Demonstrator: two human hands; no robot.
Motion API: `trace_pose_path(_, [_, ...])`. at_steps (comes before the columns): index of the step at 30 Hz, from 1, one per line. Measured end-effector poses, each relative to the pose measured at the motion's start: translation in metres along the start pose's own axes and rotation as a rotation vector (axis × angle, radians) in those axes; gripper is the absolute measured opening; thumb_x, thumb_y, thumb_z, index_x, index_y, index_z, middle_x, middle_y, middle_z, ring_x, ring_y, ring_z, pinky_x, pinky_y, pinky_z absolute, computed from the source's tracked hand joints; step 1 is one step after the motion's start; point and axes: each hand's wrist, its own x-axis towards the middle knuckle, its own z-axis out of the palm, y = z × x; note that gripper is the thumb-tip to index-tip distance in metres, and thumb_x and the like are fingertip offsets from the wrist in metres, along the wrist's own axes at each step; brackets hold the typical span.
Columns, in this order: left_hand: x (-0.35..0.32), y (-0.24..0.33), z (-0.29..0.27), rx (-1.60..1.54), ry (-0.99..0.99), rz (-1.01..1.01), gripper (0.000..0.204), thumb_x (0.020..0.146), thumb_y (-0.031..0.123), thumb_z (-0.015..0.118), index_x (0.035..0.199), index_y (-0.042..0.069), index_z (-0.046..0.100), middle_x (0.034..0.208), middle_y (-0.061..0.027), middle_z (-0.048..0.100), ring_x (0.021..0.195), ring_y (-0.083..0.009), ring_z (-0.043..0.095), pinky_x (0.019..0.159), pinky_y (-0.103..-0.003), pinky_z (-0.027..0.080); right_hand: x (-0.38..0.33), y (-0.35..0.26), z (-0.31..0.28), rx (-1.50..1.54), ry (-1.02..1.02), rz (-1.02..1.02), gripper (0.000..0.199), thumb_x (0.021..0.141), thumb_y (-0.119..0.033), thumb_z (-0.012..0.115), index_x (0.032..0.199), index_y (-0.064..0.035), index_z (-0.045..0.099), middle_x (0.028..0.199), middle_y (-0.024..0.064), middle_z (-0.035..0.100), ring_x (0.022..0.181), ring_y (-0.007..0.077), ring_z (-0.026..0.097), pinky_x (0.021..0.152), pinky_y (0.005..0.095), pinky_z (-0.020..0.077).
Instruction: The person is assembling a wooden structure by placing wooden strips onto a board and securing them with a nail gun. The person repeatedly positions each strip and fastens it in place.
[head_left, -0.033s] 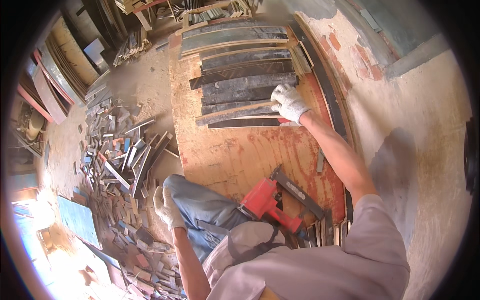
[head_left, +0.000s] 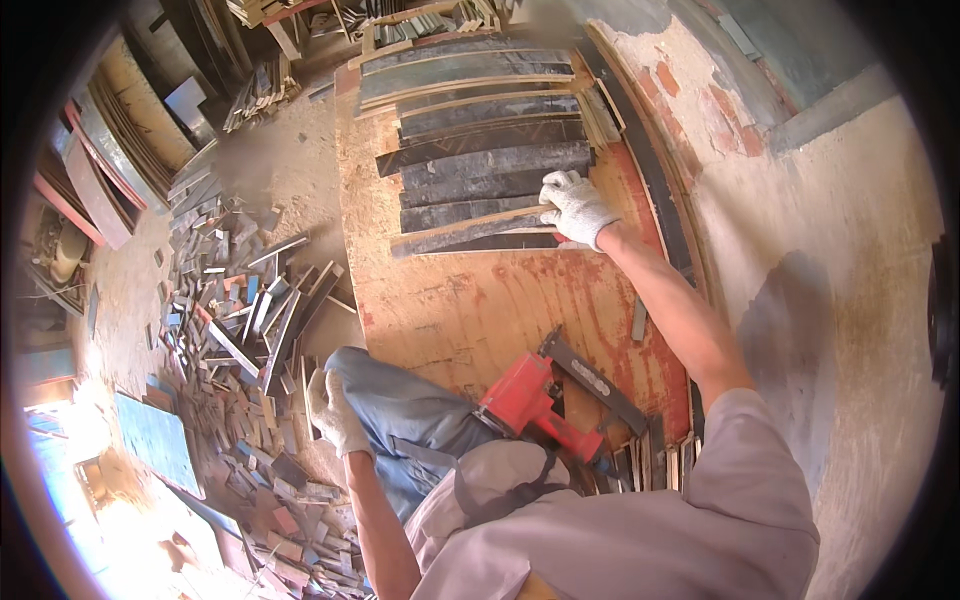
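My right hand (head_left: 577, 208), in a white work glove, reaches far across the board with its fingers closed on the right end of a dark wooden strip (head_left: 470, 231) with a pale edge. That strip lies slightly aslant over another dark strip; more dark strips (head_left: 495, 165) lie side by side beyond it. Beside my bent left knee is my left hand (head_left: 337, 415), also gloved, its fingers curled. A thin pale edge shows by those fingers, but I cannot make out what they hold. A red nail gun (head_left: 525, 395) with a dark magazine rests near my lap, touched by neither hand.
The strips lie on a large red-stained plywood board (head_left: 430, 310). A heap of wood offcuts (head_left: 240, 340) covers the floor at left. Along the right runs a worn plastered wall (head_left: 820, 220). Sheets of board (head_left: 120, 130) lean at the far left; more strips stand upright by my lap.
The strip under my right hand and the neighbouring strips appear slightly shifted in the picture. My right hand keeps its grip; my left hand has turned slightly beside the knee.
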Motion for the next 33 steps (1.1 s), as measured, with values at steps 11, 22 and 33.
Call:
trace_pose_path(11, [-0.015,0.045,0.075,-0.033,-0.242,0.162,0.059,0.097,0.027,0.080,0.143,-0.003,0.060,0.135,-0.0193,0.068,0.125,-0.0255,0.065,0.104,-0.036,0.052,-0.030,-0.028,-0.001,-0.169,-0.097,0.037,0.038,0.073,-0.033,0.088,0.098,-0.0112,0.070,0.108,0.0104,0.062,0.108,0.0334,0.060,0.091,0.0479,0.0497])
trace_pose_path(22, [-0.002,-0.004,0.113,0.118,-0.212,0.038,0.033,0.086,0.015,0.084,0.115,0.000,0.080,0.107,-0.0117,0.078,0.096,-0.0199,0.072,0.089,-0.033,0.055,-0.143,-0.110,0.045,0.019,0.230,0.115,0.058,0.067,-0.023,0.093,0.120,-0.0156,0.070,0.111,0.0104,0.062,0.109,0.0344,0.061,0.094,0.0457,0.0519])
trace_pose_path(33, [0.013,0.007,0.115,0.100,-0.258,-0.058,0.039,0.081,0.019,0.085,0.114,-0.003,0.080,0.104,-0.0161,0.081,0.095,-0.0208,0.075,0.090,-0.032,0.056,-0.207,-0.104,0.066,0.891,0.407,0.993,0.059,0.087,-0.009,0.086,0.140,-0.0018,0.063,0.127,0.0160,0.072,0.110,0.0208,0.070,0.093,0.0348,0.0578])
